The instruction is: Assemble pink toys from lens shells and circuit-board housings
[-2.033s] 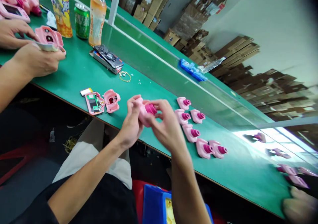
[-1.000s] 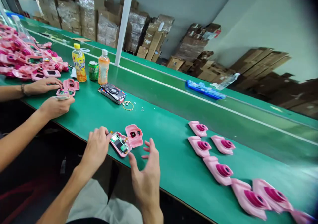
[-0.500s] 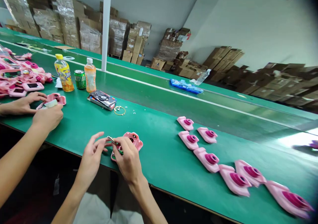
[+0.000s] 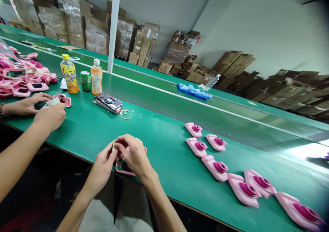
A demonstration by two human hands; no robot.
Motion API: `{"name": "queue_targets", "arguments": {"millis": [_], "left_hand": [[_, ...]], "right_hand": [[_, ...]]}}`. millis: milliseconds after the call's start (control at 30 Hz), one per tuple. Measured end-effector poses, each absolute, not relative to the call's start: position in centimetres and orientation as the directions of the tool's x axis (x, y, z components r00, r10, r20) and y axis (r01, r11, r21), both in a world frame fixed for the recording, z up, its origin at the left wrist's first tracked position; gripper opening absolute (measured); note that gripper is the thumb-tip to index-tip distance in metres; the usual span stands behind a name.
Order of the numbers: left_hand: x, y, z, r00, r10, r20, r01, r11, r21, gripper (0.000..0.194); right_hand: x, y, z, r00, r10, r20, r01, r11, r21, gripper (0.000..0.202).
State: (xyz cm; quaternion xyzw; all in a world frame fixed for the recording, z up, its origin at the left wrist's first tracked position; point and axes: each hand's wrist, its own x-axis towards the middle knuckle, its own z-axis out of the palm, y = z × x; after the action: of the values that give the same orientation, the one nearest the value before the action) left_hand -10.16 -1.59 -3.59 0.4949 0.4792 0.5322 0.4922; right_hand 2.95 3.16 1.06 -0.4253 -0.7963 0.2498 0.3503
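Note:
An opened pink camera shell (image 4: pixel 125 170) with a green circuit board lies at the near edge of the green table (image 4: pixel 164 136), partly hidden under my right hand. My left hand (image 4: pixel 104 163) pinches a small pale, flat piece (image 4: pixel 113 146) upright above the shell. Curled over the shell, my right hand (image 4: pixel 133 154) has its fingertips together beside that piece; whatever they hold is hidden. Several assembled pink cameras (image 4: pixel 214 168) with magenta lenses lie on the table to the right.
At left, another person's hands (image 4: pixel 50 117) work on a pink shell beside a heap of pink parts (image 4: pixel 20 76). Farther back stand two bottles (image 4: pixel 96 77), a green can (image 4: pixel 85 81), and a phone on a box (image 4: pixel 109 101). A blue tray (image 4: pixel 194 91) lies beyond.
My left hand has moved right and down, closing its fingers on the pale piece. My right hand has shifted slightly right, its fingers more curled. The view has shifted slightly.

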Motion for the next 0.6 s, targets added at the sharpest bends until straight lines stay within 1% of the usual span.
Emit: {"name": "queue_targets", "arguments": {"millis": [100, 167, 233, 333, 400, 433, 500, 600], "left_hand": [[-10.1, -1.7, -3.6, -0.022, 0.998, 0.066, -0.054, -0.067, 0.996, 0.048], [-10.0, -1.7, -3.7, -0.047, 0.997, 0.062, -0.034, -0.064, 0.997, 0.048], [-9.8, -1.7, -3.7, -0.078, 0.996, 0.053, -0.007, -0.053, 0.999, 0.048], [-9.5, -1.6, -3.8, -0.127, 0.991, 0.038, 0.035, -0.034, 0.999, 0.045], [-9.6, -1.5, -3.9, -0.167, 0.985, 0.039, 0.035, -0.034, 0.999, 0.043], [-9.7, -1.4, -3.9, -0.180, 0.983, 0.037, 0.018, -0.034, 0.999, 0.043], [-10.2, -1.4, -4.2, -0.166, 0.986, 0.019, -0.046, -0.028, 0.999, 0.047], [-11.0, -1.3, -4.5, -0.117, 0.993, -0.008, -0.151, -0.010, 0.989, 0.057]], "right_hand": [[2.8, 3.2, 1.5, -0.393, 0.866, 0.309, 0.511, 0.485, -0.710, 0.010], [2.9, 3.3, 1.9, -0.440, 0.849, 0.292, 0.527, 0.507, -0.682, 0.012], [3.0, 3.4, 2.2, -0.515, 0.804, 0.298, 0.559, 0.579, -0.594, 0.014], [3.4, 3.2, 1.9, -0.617, 0.711, 0.337, 0.607, 0.702, -0.373, 0.013], [3.8, 2.9, 1.1, -0.650, 0.654, 0.387, 0.601, 0.754, -0.263, 0.014], [3.9, 2.8, 0.6, -0.660, 0.625, 0.417, 0.586, 0.775, -0.235, 0.016], [4.0, 2.7, -0.1, -0.673, 0.575, 0.466, 0.541, 0.812, -0.220, 0.019], [3.5, 2.6, -0.2, -0.721, 0.517, 0.460, 0.491, 0.851, -0.186, 0.019]]}}
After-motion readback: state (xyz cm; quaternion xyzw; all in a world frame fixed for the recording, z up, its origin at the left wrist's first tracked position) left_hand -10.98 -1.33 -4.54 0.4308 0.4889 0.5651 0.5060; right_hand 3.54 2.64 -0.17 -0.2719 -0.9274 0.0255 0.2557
